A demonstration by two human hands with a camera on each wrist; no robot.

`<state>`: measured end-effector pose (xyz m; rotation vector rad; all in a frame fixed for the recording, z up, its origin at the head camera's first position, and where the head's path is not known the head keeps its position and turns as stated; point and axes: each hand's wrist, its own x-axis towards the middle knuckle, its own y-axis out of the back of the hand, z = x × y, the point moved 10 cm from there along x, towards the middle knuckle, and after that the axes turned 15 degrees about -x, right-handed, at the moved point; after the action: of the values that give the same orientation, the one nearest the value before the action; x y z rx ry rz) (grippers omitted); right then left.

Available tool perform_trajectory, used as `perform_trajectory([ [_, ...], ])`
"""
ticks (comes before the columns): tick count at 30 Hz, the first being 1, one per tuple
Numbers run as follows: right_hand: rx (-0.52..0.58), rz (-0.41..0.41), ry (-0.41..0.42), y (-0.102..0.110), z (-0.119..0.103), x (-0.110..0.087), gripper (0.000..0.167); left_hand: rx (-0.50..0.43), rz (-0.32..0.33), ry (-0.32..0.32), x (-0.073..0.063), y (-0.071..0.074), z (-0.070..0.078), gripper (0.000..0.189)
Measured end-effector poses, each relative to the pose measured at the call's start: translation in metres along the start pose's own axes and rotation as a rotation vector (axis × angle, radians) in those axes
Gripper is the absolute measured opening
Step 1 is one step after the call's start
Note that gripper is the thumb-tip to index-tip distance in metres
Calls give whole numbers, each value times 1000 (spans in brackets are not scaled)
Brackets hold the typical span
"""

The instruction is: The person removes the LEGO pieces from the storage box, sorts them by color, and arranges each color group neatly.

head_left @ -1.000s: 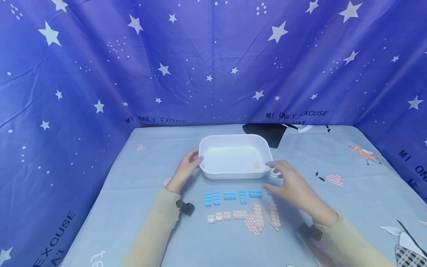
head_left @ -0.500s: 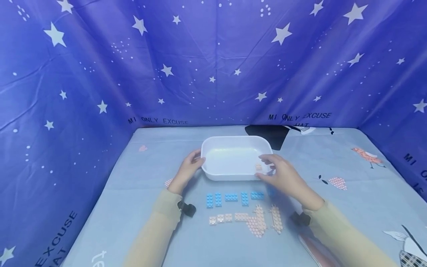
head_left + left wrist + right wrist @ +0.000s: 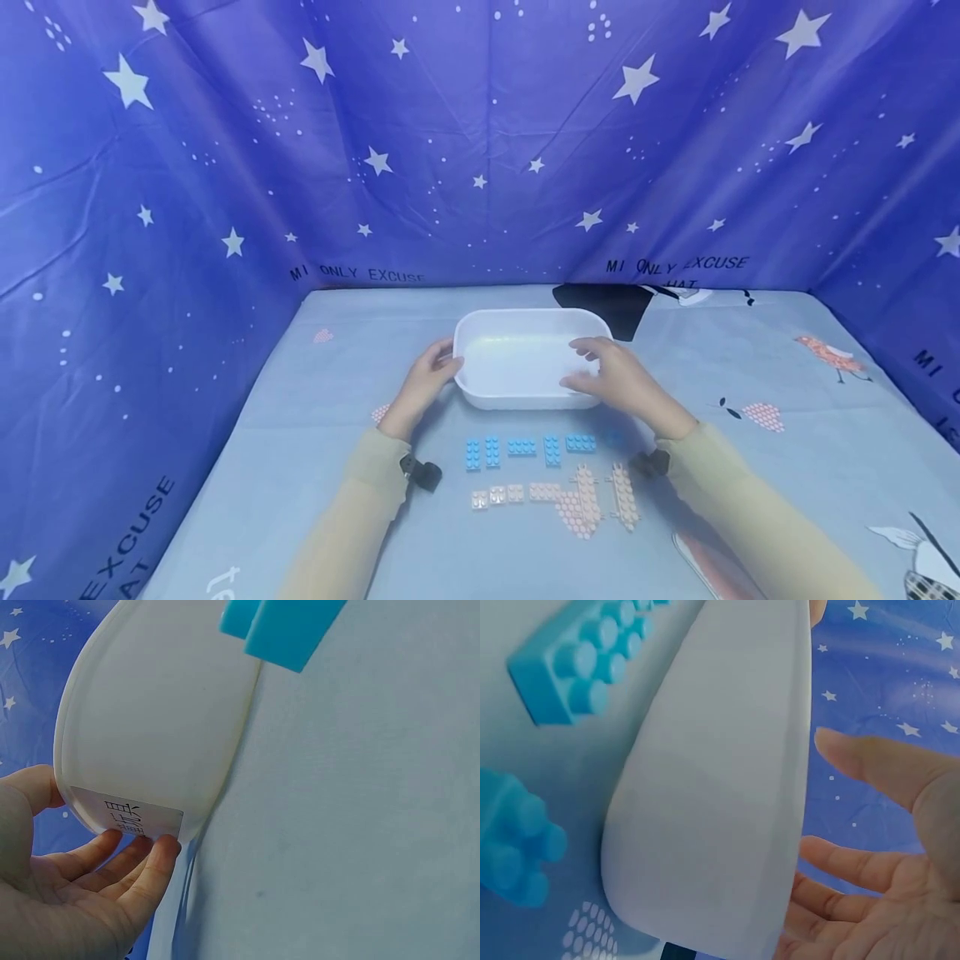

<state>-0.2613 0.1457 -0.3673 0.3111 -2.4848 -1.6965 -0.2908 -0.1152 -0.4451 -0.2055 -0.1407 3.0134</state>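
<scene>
A white plastic tub (image 3: 525,401) stands mid-table. My left hand (image 3: 422,383) grips its left end, thumb at the rim and fingertips against the labelled outer wall (image 3: 142,811) in the left wrist view. Over the tub's right end reaches my right hand (image 3: 622,382), thumb and fingers spread apart. In the right wrist view, the right thumb (image 3: 855,754) is clear of the rim, while the tub wall partly hides the fingers. No brick shows between them. The inside of the tub near that hand is hidden.
In front of the tub lies a row of blue bricks (image 3: 522,447). Nearer still are several small pale pink bricks (image 3: 497,495) and two long pink axle pieces (image 3: 625,497). A patterned cloth (image 3: 300,467) covers the table; a starry curtain (image 3: 450,108) surrounds it.
My right hand has moved left, from beside the tub's right rim to over its inside. The pink brick seen in the tub earlier is out of sight. The left hand keeps its grip.
</scene>
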Motion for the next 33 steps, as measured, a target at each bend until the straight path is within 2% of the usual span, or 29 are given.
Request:
perform_trajectory([
  [9, -22, -138, -50, -20, 7, 17, 67, -3, -1, 2, 0, -2, -2, 56],
  [20, -91, -162, -37, -34, 7, 31, 62, 7, 4, -8, 0, -1, -1, 56],
  [27, -77, -220, -97, -45, 15, 36, 54, 12, 5, 2, 1, 0, -3, 56],
  [33, -86, -214, -60, -46, 13, 41, 47, 8, 8, 4, 1, 0, -2, 55],
])
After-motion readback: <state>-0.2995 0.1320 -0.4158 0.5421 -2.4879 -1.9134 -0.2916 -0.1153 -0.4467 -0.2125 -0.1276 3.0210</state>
